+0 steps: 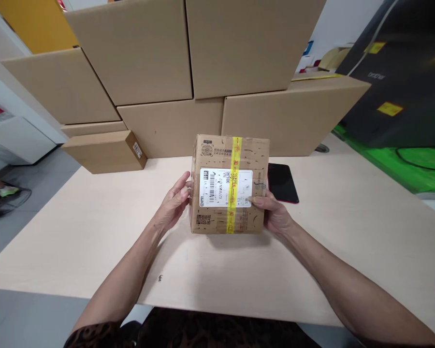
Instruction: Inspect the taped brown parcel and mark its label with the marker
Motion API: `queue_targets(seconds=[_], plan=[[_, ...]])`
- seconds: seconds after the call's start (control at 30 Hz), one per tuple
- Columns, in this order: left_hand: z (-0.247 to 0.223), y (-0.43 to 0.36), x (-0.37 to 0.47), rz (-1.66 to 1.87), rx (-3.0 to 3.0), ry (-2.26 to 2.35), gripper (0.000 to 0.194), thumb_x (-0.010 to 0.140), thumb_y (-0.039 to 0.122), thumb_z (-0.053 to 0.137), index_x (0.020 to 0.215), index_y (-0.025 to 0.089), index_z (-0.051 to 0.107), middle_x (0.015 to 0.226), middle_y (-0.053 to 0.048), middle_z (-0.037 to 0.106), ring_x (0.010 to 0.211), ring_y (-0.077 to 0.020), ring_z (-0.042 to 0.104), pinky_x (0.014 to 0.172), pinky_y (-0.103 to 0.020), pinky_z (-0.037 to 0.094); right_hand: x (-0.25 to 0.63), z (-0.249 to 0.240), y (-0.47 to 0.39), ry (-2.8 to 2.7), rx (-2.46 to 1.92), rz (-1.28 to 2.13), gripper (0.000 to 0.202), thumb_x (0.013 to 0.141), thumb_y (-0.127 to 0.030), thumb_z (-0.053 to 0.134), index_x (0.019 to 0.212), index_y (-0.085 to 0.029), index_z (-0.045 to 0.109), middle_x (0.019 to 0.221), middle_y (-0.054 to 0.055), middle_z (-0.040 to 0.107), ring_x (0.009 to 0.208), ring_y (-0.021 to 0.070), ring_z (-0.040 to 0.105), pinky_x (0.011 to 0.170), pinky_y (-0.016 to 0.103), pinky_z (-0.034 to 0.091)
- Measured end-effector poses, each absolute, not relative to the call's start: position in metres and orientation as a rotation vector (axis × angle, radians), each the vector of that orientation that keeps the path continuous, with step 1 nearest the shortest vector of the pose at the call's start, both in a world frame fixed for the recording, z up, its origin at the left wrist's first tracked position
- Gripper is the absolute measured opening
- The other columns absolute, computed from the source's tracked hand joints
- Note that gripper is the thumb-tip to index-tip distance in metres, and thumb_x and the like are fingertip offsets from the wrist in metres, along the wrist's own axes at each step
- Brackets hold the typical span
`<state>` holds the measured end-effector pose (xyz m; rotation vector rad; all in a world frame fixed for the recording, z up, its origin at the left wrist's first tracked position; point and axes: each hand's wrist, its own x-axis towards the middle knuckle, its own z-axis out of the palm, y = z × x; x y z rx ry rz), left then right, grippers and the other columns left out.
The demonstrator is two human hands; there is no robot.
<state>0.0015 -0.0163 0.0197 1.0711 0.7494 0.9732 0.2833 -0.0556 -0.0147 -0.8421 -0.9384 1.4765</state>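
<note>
A brown cardboard box (217,222) with a strip of yellow tape and a white shipping label (217,188) is held up over the table, its labelled face toward me. My right hand (275,212) grips its right side, the thumb on the front by the label and the other fingers mostly hidden behind. At the left side is my left hand (175,202), closed against the box's edge with the fingertips touching it. Just behind the right hand, a dark-screened phone (283,182) with a red edge lies on the table.
Large cardboard boxes (154,53) are stacked along the back of the pale table (76,232). A smaller long box (101,152) sits at the back left. Behind the table on the right stand a dark machine (402,77) and something bright green (413,166).
</note>
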Motion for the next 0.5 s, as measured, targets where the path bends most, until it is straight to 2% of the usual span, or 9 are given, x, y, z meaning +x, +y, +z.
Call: queue_targets(seconds=[0.1, 0.23, 0.4, 0.5], plan=[[0.020, -0.015, 0.002, 1.007, 1.070, 0.751, 0.100, 0.068, 0.068, 0.096, 0.153, 0.025, 0.063, 0.142, -0.012, 0.073, 0.133, -0.0350, 0.066, 0.106, -0.043, 0.051, 0.285, -0.014, -0.056, -0.918, -0.857, 1.526, 0.067, 0.069, -0.042, 0.082, 0.132, -0.026, 0.068, 0.120, 0.009, 0.085, 0.114, 0.0405, 0.081, 0.101, 0.064, 0.063], [0.023, -0.017, 0.006, 1.026, 1.060, 0.755, 0.095, 0.069, 0.068, 0.096, 0.149, 0.027, 0.066, 0.136, -0.011, 0.078, 0.131, -0.0359, 0.068, 0.104, -0.043, 0.052, 0.285, -0.009, -0.058, -0.930, -0.819, 1.579, 0.062, 0.067, -0.039, 0.086, 0.125, -0.028, 0.069, 0.121, 0.007, 0.085, 0.113, 0.0383, 0.081, 0.098, 0.059, 0.064], [0.028, -0.019, 0.004, 1.114, 1.045, 0.779, 0.110, 0.066, 0.082, 0.090, 0.158, 0.033, 0.055, 0.140, -0.010, 0.075, 0.136, -0.0382, 0.065, 0.108, -0.047, 0.051, 0.287, 0.002, -0.063, -0.935, -0.779, 1.681, 0.056, 0.069, -0.041, 0.088, 0.120, -0.026, 0.071, 0.118, 0.007, 0.086, 0.102, 0.0324, 0.084, 0.083, 0.043, 0.067], [0.031, -0.018, -0.001, 1.211, 1.055, 0.856, 0.124, 0.057, 0.081, 0.095, 0.163, 0.040, 0.044, 0.137, -0.006, 0.075, 0.133, -0.0354, 0.066, 0.106, -0.044, 0.051, 0.288, 0.008, -0.064, -0.975, -0.794, 1.790, 0.055, 0.074, -0.047, 0.088, 0.123, -0.024, 0.074, 0.114, 0.008, 0.087, 0.099, 0.0311, 0.085, 0.080, 0.041, 0.067]])
